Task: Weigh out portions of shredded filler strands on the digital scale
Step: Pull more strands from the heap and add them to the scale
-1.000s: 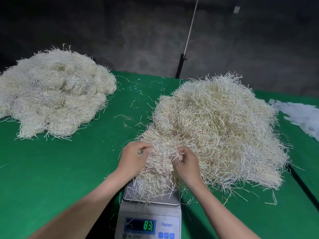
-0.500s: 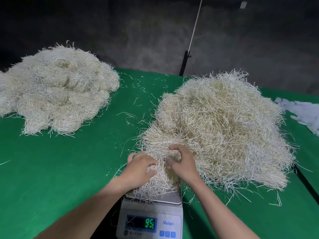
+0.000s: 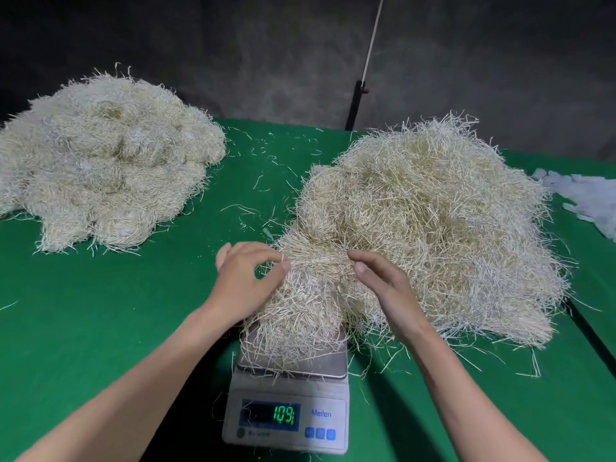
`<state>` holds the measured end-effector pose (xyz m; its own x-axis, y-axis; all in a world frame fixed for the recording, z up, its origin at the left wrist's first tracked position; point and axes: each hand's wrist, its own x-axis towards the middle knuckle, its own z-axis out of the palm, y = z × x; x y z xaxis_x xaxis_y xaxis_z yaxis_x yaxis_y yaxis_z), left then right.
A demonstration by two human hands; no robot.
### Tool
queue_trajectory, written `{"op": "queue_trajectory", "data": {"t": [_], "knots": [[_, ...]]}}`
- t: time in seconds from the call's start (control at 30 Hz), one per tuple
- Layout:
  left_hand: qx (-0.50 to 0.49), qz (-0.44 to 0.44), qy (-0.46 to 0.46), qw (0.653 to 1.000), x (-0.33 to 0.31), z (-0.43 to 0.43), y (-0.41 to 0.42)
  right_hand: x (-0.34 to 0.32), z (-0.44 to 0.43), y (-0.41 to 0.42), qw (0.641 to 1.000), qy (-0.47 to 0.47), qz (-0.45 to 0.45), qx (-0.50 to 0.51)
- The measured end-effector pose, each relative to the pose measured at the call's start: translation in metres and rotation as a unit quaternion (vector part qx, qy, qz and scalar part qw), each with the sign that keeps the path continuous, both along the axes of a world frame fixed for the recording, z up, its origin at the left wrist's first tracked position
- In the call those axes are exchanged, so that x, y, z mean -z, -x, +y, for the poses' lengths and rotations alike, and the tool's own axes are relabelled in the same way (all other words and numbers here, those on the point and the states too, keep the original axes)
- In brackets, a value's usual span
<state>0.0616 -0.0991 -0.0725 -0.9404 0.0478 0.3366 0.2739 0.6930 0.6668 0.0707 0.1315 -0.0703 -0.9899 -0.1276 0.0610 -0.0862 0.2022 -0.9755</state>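
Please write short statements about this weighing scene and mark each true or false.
1. The white digital scale shows 109 in green digits. True.
2. Its metal pan is bare. False: a portion of pale shredded strands lies on it.
3. The right hand is open, fingers relaxed. True.
4. The table cloth is blue. False: it is green.
5. The large loose heap of strands lies left of the scale. False: it lies behind, to the right.
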Motion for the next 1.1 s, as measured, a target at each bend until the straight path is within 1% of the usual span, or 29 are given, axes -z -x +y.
{"op": "queue_trajectory", "data": {"t": [0.17,0.2,0.27,0.33,0.53,0.9,1.0,1.07,1.1], "knots": [[-0.111,0.070,0.060,0.990,-0.006,-0.007,0.004,-0.001,-0.002,0.000,1.000,-0.003,0.015,0.017],[-0.132,0.083,0.059,0.986,-0.007,-0.009,0.005,0.000,-0.002,-0.001,1.000,-0.003,0.019,0.022],[-0.150,0.092,0.030,0.984,-0.008,-0.011,0.004,0.000,-0.002,-0.001,0.999,-0.001,0.021,0.031],[-0.144,0.089,-0.001,0.986,-0.008,-0.011,0.002,0.001,-0.002,-0.001,0.999,0.003,0.020,0.036],[-0.131,0.092,-0.042,0.986,-0.012,-0.010,0.000,0.003,-0.004,0.000,0.999,0.013,0.017,0.037],[-0.120,0.066,-0.041,0.990,-0.011,-0.008,-0.001,0.005,-0.004,-0.001,0.999,0.009,0.024,0.035],[-0.113,0.058,-0.047,0.991,-0.011,-0.007,-0.001,0.004,-0.005,-0.002,0.998,-0.028,0.045,0.015],[-0.098,0.035,-0.058,0.993,-0.010,-0.007,0.000,0.004,-0.009,-0.003,0.990,-0.106,0.090,-0.031],[-0.088,0.016,-0.060,0.994,-0.008,-0.007,0.001,0.005,-0.012,-0.003,0.975,-0.173,0.124,-0.063]]}}
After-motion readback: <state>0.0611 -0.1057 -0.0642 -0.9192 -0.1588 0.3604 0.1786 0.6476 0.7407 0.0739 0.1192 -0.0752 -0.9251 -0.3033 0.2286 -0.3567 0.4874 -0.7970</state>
